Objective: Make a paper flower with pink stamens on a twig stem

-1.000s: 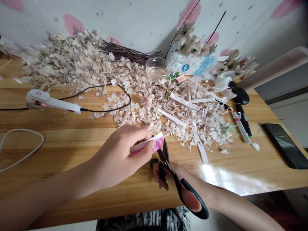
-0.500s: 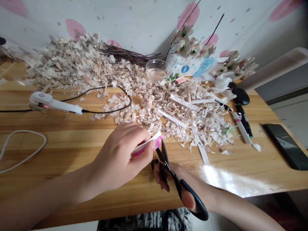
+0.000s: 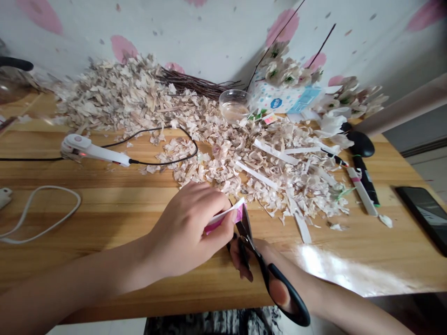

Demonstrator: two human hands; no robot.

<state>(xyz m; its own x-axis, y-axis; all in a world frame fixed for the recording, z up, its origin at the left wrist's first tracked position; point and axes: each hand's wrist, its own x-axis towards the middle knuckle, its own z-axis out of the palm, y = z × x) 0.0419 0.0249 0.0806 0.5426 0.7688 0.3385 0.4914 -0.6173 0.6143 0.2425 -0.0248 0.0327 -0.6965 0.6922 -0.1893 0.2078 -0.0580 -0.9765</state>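
My left hand (image 3: 186,230) pinches a narrow paper strip (image 3: 223,218), white on top and pink beneath. My right hand (image 3: 242,258) sits just below it, gripping black-handled scissors (image 3: 279,288) with the thumb through one loop. The steel blades (image 3: 244,225) rise against the strip's pink end, and my left fingers hide part of the paper. Beyond the hands, a wide heap of pale paper shavings (image 3: 251,163) with longer white strips covers the wooden table (image 3: 104,197).
A white corded heating tool (image 3: 94,151) lies left, near a white cable (image 3: 45,218). At the back stand a clear cup (image 3: 234,106), a dotted tissue box (image 3: 282,100), paper flowers (image 3: 288,72) and twigs (image 3: 195,84). A black marker (image 3: 365,179) and a phone (image 3: 424,209) lie right.
The whole scene has shifted slightly right and down in view as my head moved. Both hands keep the same hold, with the strip still at the scissor blades.
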